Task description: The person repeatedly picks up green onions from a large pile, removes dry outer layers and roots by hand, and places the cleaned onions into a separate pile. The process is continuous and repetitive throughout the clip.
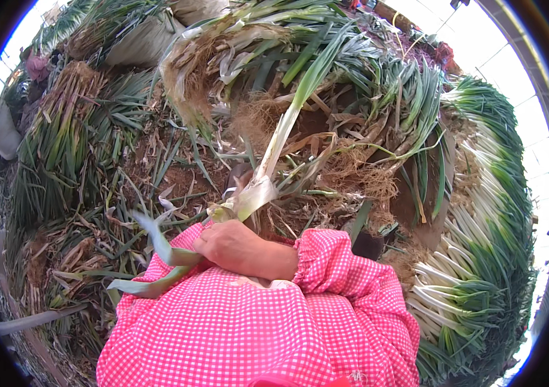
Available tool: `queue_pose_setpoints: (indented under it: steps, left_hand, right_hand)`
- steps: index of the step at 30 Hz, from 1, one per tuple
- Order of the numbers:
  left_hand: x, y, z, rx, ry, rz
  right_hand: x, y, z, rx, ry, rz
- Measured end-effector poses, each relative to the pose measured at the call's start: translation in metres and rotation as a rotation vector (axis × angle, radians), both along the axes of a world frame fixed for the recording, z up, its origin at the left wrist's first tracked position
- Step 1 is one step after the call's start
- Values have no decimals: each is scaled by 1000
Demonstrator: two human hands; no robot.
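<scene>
My right hand (230,246) is in front of my chest, its fingers closed on peeled-back green onion leaves (174,256) that stick out to the left. Just above it, a large green onion (281,130) slants away from me, its green tops pointing to the far right. Loose pale outer skin (257,196) hangs around its lower white part. My left hand is mostly hidden behind the stalk and my right hand; a small skin-like patch by the stalk may be part of it, and its grip does not show.
Untrimmed green onions with dry roots (366,179) are heaped ahead. Along the right lies a long row of cleaned green onions (468,251), white ends inward. Bundled onions (61,130) lie at left. Stripped leaves (81,256) litter the soil (177,179).
</scene>
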State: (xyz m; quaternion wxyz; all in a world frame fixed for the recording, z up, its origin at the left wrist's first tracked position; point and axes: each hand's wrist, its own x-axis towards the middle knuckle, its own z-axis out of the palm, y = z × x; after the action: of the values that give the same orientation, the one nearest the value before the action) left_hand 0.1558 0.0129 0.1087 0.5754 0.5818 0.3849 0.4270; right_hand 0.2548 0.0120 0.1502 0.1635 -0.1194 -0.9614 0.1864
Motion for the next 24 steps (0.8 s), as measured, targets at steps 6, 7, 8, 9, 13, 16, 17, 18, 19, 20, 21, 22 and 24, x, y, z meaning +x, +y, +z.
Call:
queue_pose_setpoints:
  steps: [6, 7, 8, 9, 13, 16, 17, 18, 19, 20, 21, 22, 24]
  left_hand:
    - [5, 45, -35, 237, -73, 101]
    - [11, 55, -43, 297, -99, 131]
    - [18, 62, -49, 337, -132, 161]
    - [24, 65, -55, 341, -191, 181]
    - [39, 66, -57, -56, -916, 52]
    - [26, 48, -40, -182, -1107, 5]
    - [15, 44, -33, -218, -1070, 53]
    - [4, 32, -27, -208, -1056, 73]
    - [-9, 24, -21, -213, -1099, 8]
    - [-22, 4, -17, -38, -785, 93]
    - [-37, -15, -13, 62, -662, 89]
    - [-53, -32, -9, 103, -685, 6]
    - [-87, -67, -3, -2, -937, -168]
  right_hand:
    - [54, 85, 6, -845, 200, -553]
    - [63, 109, 2, -682, 371, -821]
    - [66, 136, -6, -693, 499, -1041]
    - [76, 156, -13, -690, 477, -1107]
    - [59, 206, -60, -1600, 889, -1157]
    - [52, 226, -79, -1520, 990, -1203]
    - [51, 236, -81, -1552, 922, -1195]
    - [50, 244, -83, -1527, 885, -1256]
    - [51, 254, -86, -1536, 853, -1218]
    - [54, 266, -87, -1574, 1065, -1282]
    - [58, 279, -88, -1657, 1265, -1239]
    - [63, 290, -91, -1565, 1200, -1201]
    - [71, 311, -98, -1556, 1203, -1154]
